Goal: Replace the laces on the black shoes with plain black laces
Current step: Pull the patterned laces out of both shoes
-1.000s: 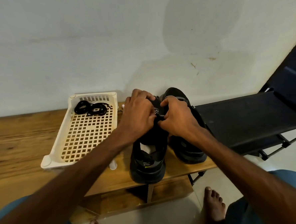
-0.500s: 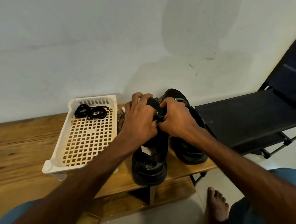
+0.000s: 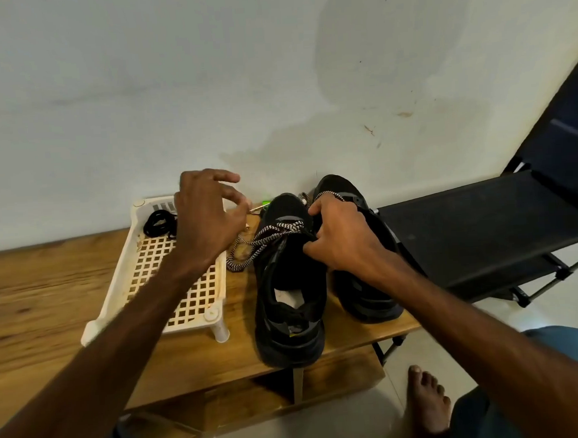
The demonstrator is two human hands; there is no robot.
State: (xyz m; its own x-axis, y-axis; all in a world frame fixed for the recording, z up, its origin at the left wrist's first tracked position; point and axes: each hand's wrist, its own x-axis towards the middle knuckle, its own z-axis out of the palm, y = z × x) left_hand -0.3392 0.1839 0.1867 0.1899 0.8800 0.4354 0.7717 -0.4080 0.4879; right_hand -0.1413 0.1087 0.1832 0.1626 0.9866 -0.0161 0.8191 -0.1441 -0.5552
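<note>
Shoe (image 3: 288, 334) gripped by right hand (image 3: 343, 241); left hand (image 3: 206, 220) just beside.

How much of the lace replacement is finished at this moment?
Done: nothing fully; the speckled black-and-white lace on the near black shoe is only loosened. In hand: the left hand seems to pinch its tip while the right hand grips that shoe. Left: both shoes, the far black shoe included; the plain black laces lie coiled in the white plastic tray.
</note>
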